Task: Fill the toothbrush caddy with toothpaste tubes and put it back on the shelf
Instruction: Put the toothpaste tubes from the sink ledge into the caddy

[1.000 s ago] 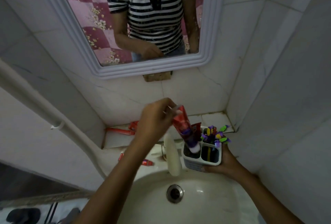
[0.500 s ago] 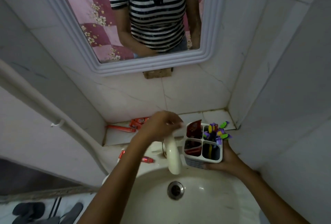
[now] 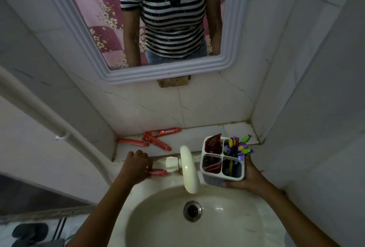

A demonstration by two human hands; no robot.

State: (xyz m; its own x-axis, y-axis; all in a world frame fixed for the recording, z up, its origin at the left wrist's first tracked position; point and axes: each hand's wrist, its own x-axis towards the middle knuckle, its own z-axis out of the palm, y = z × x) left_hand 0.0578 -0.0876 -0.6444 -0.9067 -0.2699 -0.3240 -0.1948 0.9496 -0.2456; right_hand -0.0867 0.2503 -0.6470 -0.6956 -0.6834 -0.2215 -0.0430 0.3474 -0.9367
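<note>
My right hand (image 3: 249,177) holds a white four-compartment caddy (image 3: 214,180) over the right rim of the sink. Its two left compartments contain red toothpaste tubes (image 3: 213,144), and its right ones hold coloured toothbrushes (image 3: 240,146). My left hand (image 3: 136,167) rests on the sink's back rim with its fingers on a red tube (image 3: 158,172) lying there; the grip itself is hidden. Three more red tubes (image 3: 156,141) lie on the tiled shelf (image 3: 197,136) behind the sink.
A cream tap (image 3: 188,167) juts over the white basin (image 3: 167,217) between my hands. A framed mirror (image 3: 169,76) hangs above the shelf. A white pipe (image 3: 51,120) runs down the left wall. Tiled walls close in on the right.
My left hand let go of the tube it was lowering into the caddy, then moved left and down to the tube on the sink rim. The caddy stays in my right hand.
</note>
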